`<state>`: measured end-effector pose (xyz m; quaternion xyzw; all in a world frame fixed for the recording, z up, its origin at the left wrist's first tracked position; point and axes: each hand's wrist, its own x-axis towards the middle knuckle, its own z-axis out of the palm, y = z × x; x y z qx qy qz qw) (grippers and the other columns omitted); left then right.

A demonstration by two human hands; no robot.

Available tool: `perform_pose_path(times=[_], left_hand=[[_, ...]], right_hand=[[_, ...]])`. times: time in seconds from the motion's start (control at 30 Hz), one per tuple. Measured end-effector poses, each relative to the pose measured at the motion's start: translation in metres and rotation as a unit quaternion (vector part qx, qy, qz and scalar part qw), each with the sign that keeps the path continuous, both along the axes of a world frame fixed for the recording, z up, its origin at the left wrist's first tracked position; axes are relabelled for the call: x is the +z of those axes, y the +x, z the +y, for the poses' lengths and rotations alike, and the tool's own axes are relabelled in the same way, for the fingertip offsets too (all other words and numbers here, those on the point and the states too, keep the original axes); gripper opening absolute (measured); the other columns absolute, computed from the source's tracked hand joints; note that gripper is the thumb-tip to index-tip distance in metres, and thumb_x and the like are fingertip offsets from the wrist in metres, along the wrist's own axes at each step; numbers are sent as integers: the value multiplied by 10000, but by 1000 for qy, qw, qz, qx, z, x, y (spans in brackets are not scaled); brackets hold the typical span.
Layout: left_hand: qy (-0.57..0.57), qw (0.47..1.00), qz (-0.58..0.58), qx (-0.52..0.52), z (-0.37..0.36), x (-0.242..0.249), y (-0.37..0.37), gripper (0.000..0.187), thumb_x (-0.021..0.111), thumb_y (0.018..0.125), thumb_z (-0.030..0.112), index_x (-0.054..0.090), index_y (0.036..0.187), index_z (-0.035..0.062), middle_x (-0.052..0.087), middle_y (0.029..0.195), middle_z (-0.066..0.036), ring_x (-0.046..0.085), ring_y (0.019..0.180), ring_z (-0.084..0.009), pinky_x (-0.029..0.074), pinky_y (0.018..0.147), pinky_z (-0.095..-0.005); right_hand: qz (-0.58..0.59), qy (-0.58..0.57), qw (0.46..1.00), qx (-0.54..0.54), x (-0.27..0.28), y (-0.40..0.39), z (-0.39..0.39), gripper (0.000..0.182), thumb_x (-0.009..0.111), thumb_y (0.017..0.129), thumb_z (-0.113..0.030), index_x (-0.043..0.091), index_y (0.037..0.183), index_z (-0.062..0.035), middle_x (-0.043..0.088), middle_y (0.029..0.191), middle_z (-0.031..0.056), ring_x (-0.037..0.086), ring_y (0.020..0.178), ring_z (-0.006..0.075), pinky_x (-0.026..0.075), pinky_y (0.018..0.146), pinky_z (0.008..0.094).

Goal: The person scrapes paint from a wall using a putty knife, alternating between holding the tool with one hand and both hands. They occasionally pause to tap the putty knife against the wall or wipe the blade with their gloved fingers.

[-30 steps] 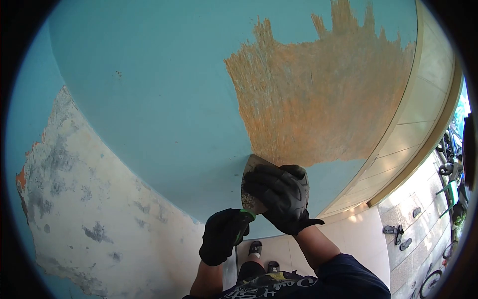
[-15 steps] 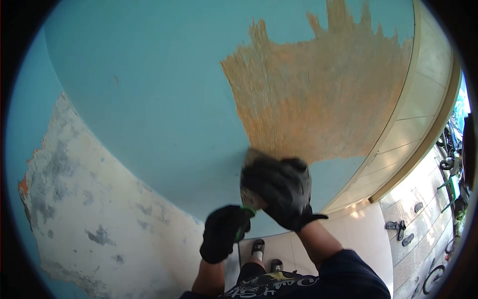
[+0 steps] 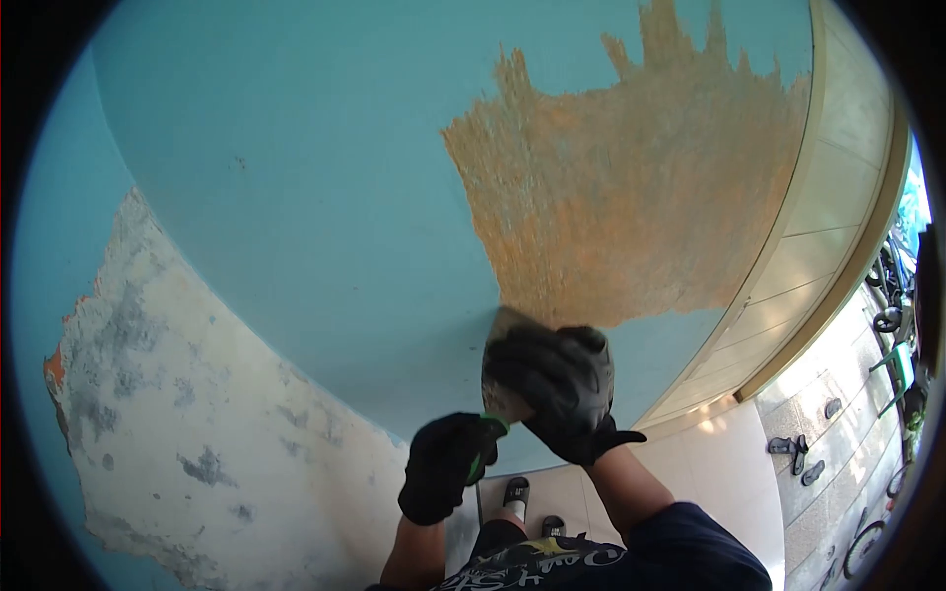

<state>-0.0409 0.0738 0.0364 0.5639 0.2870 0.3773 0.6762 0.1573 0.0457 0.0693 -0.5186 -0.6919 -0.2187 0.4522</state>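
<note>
My left hand, in a black glove, is closed around the green handle of a paint scraper. The wide, dull blade of the scraper rests against the blue wall, at the lower left corner of a bare patch. Over the blade lies my right hand, also gloved in black, its fingers bent across the metal and covering most of it. The bare patch is brown and orange, with ragged strips along its top edge.
Left of the blue surface, another wall section shows white and grey where its paint is gone. A cream tiled border runs along the right. Sandals, a green plastic stool and bicycle parts are on the paving outside.
Both hands and the scraper have slid slightly down along the wall. The view has shifted a little; the grip looks the same.
</note>
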Motion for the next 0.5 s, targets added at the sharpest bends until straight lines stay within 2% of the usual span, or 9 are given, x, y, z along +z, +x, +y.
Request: perform_pose_path(times=[0.07,0.13,0.2,0.27,0.33,0.47,0.5], left_hand=[[-11,1000,-8,-21,0,-2,0,172,603,989,149,637,990,-20,547,678,-28,447,520,-100,301,459,-253],[-8,1000,23,-3,-5,-8,-3,182,611,980,147,635,1025,-27,545,681,-35,444,521,-108,304,460,-260],[32,999,-31,1,-6,-12,1,184,617,972,157,636,1011,-22,546,669,-45,444,515,-112,312,459,-266],[23,999,-27,-14,-1,-3,0,198,622,969,181,640,981,-16,545,650,-42,433,497,-104,309,454,-258],[-15,998,24,-50,5,0,-7,185,613,971,152,702,931,-5,598,681,3,485,546,-48,362,498,-230],[-27,999,19,-27,-3,-2,-4,207,611,975,176,711,924,2,602,683,0,478,535,-48,363,495,-235],[1,999,39,-12,-1,1,-2,207,616,975,180,713,930,3,603,684,0,472,529,-46,360,491,-233]], right_hand=[[6,16,1000,12,3,4,7,306,760,717,-229,740,1022,-219,730,1124,-46,657,1114,170,420,906,406],[-37,21,999,12,4,6,8,311,773,714,-237,743,1024,-222,728,1123,-51,657,1114,168,419,910,411],[-20,18,1000,4,-3,3,3,315,778,711,-237,743,1023,-219,727,1125,-47,654,1126,174,421,918,413],[-14,-13,1000,2,-6,3,-1,308,777,716,-233,742,1022,-224,722,1144,-49,647,1142,179,421,929,415],[-10,-18,1000,6,-6,2,-1,312,779,717,-233,742,1026,-229,718,1159,-46,642,1150,179,420,934,416],[-9,-10,1000,7,-20,2,0,325,781,719,-236,735,1041,-231,706,1197,-36,632,1166,188,421,940,427],[-13,-4,1000,5,-14,3,2,325,781,719,-236,735,1041,-231,706,1197,-36,632,1166,188,421,940,427]])
